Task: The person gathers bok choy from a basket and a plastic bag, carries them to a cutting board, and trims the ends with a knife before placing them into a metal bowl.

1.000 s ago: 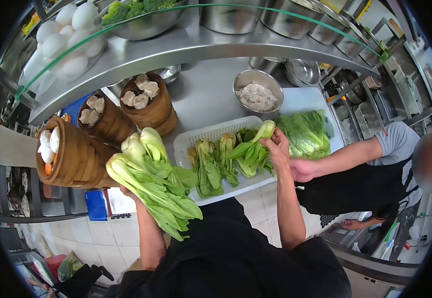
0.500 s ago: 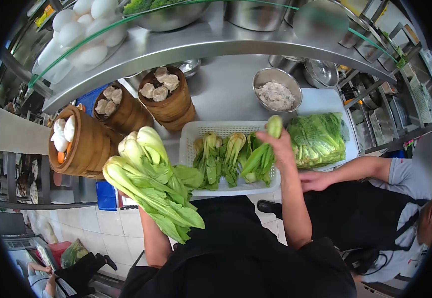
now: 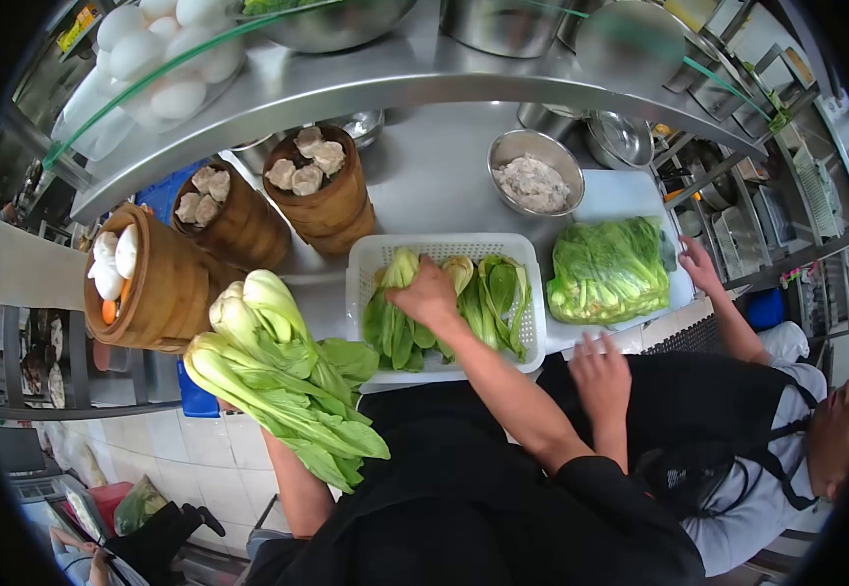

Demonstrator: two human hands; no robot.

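Observation:
A large bunch of bok choy rests on my left hand, which is mostly hidden beneath the leaves; only my left forearm shows clearly below. My right hand reaches into a white perforated basket, its fingers closed around the pale stem end of a bok choy at the left side. Other bok choy heads lie beside it in the basket, leaves toward me.
Bamboo steamers with dumplings and buns stand at left. Beyond the basket is a metal bowl of pale filling. Bagged greens lie on a white board at right, near a co-worker's hands. A steel shelf crosses above.
My right hand has moved from the basket's right side to its left. The bok choy it held now lies in the basket. The co-worker's hands have shifted and spread apart.

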